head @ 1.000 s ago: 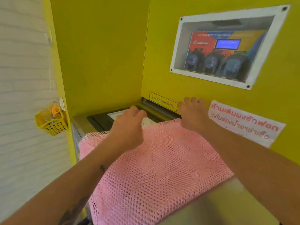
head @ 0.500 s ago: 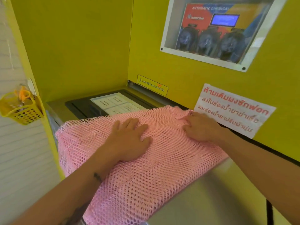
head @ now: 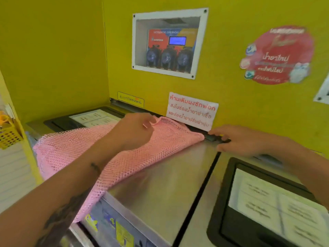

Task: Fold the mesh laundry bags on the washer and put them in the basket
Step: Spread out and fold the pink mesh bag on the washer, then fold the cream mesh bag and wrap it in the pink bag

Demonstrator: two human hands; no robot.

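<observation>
A pink mesh laundry bag (head: 71, 152) lies spread over the left part of the steel washer top (head: 160, 177), and its near edge hangs down the front. My left hand (head: 131, 131) sits on the bag's far edge, fingers curled and pinching the mesh near the back wall. My right hand (head: 238, 139) rests flat on the metal just right of the bag's far right corner, fingertips close to that corner and holding nothing. A small yellow perforated basket (head: 8, 138) hangs on the wall at the far left.
Yellow walls close in the back and left sides. A second washer with a black-framed label panel (head: 267, 202) stands to the right. A black detergent lid with paper labels (head: 92, 116) lies behind the bag. A white sign (head: 192, 111) is stuck low on the wall.
My left hand went from lying flat mid-bag to gripping its far edge. My right hand slid right, off the bag onto bare metal. The view swung right.
</observation>
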